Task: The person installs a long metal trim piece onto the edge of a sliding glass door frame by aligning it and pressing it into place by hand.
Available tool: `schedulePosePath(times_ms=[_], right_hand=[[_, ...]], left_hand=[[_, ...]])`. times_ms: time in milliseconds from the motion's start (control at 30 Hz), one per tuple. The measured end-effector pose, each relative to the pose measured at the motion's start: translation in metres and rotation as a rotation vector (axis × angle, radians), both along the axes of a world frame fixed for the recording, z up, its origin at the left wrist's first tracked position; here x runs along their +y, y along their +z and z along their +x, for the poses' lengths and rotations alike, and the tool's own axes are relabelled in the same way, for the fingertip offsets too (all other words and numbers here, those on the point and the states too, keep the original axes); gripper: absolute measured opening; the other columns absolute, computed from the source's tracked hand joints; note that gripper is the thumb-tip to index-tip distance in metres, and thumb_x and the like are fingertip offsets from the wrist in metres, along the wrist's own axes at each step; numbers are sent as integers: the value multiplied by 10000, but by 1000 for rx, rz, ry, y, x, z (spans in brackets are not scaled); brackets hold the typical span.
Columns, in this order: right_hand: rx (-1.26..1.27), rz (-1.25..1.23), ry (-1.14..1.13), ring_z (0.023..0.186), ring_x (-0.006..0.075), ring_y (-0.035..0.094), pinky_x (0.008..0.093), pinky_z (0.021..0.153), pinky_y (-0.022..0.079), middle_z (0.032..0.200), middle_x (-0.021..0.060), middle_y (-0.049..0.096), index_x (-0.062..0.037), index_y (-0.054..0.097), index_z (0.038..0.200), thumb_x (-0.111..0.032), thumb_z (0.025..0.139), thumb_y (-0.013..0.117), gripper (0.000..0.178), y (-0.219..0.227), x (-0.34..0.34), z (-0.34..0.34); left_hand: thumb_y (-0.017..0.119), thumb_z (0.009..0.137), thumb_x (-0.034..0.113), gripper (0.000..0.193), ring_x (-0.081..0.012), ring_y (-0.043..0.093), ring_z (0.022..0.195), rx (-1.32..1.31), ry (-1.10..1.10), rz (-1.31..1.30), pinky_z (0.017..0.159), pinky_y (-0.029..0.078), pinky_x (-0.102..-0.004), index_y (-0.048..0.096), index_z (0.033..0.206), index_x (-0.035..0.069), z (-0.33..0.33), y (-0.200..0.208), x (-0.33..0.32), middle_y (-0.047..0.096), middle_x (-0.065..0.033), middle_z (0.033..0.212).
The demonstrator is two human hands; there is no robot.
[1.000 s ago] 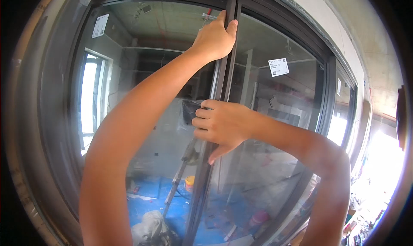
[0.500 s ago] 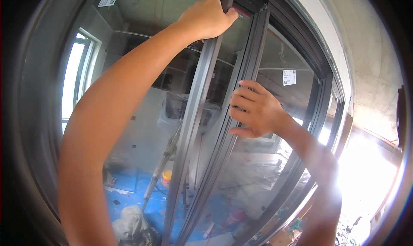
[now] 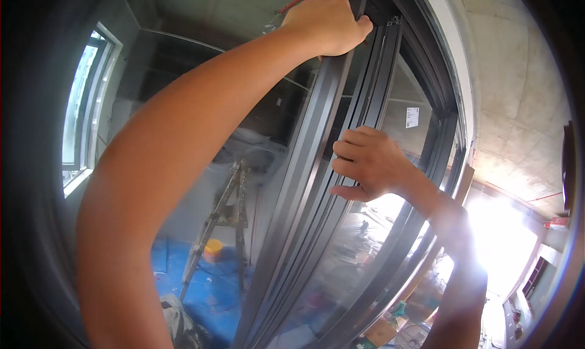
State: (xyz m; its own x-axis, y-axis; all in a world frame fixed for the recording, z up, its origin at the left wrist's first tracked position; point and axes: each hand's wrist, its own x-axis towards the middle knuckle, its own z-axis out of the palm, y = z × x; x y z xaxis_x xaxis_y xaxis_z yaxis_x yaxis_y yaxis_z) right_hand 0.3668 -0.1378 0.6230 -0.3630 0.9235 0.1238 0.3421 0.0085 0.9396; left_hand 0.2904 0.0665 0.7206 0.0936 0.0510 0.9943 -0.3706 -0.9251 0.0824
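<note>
Raised high, my left hand (image 3: 329, 27) is closed round the upper part of a dark grey metal door stile (image 3: 317, 111), thumb on its right side. Lower and to the right, my right hand (image 3: 372, 163) has its fingers curled at the edge of a second dark upright, the stile of a glazed door panel (image 3: 379, 74), with the thumb held apart below. The fingertips are partly hidden. A narrow gap separates the two uprights. The right-hand glass bears a white label (image 3: 412, 117).
Beyond the doorway stand a stepladder (image 3: 213, 227) and a yellow bucket (image 3: 212, 250) on blue floor sheeting (image 3: 210, 300). A pale plastic bag (image 3: 177, 315) lies low at the left. A window (image 3: 82, 111) is far left; a cardboard box (image 3: 381, 331) sits low right.
The stile in my left hand has moved right, closer to the other upright. My right hand's fingers have curled in more. The view has shifted, and the upper-left label is out of sight.
</note>
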Motion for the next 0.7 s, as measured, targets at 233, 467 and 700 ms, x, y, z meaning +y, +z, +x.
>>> schedulePosePath(times_ms=[233,467,700], right_hand=[[-21,-49,-306,772,232,492,351,674,411,763,41,479,-94,509,669,-287,704,678,260,0,13,-18],[27,-18,-168,739,236,511,366,674,439,762,31,481,-92,496,688,-258,644,697,265,-1,13,-8],[12,-46,-14,792,234,582,371,698,476,815,24,538,-113,533,740,-346,695,783,345,-7,10,-13]], left_hand=[[529,981,364,512,-491,653,1017,-85,-71,19,923,519,-515,503,1257,-66,-17,-6,11,668,-336,1098],[461,1008,425,626,-440,641,1132,-62,-113,68,981,507,-491,451,1347,-101,-16,-8,15,648,-326,1196],[435,1020,430,644,-429,647,1131,-86,-159,129,975,517,-477,446,1378,-105,-26,-21,16,653,-305,1212]])
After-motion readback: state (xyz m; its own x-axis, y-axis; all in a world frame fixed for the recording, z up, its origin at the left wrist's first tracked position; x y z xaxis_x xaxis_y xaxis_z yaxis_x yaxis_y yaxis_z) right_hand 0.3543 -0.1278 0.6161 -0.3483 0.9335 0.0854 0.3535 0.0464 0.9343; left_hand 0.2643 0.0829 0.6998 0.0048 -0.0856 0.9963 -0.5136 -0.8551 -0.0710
